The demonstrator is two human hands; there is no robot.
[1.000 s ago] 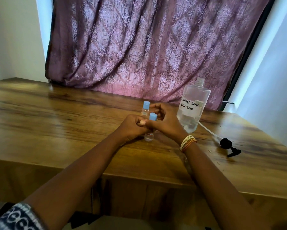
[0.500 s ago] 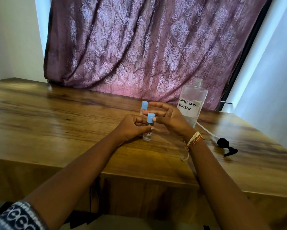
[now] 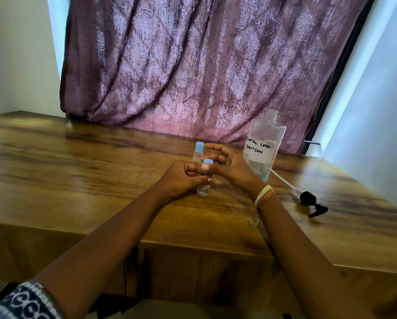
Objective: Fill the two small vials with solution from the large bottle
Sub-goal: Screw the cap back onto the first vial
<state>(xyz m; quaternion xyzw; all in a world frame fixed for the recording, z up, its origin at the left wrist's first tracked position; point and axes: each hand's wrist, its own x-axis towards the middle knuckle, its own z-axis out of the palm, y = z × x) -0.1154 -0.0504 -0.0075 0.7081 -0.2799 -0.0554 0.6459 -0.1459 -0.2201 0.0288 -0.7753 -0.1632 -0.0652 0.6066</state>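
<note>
Left hand [image 3: 181, 178]: curled round the near vial [image 3: 204, 180], which is held upright on the counter [image 3: 78, 171].
Right hand [image 3: 229, 164]: fingers spread and relaxed just beside the blue cap [image 3: 208, 161]; nothing is gripped.
Far vial [image 3: 198, 152]: capped, stood just behind the near one.
Large bottle [image 3: 263, 146]: uncapped, labelled, placed right of the hands.
Pump head [image 3: 308, 199]: laid on the counter, near the bottle.

Bare table [image 3: 82, 171] left; right blocked by large bottle [image 3: 263, 148], pump head [image 3: 309, 200].
</note>
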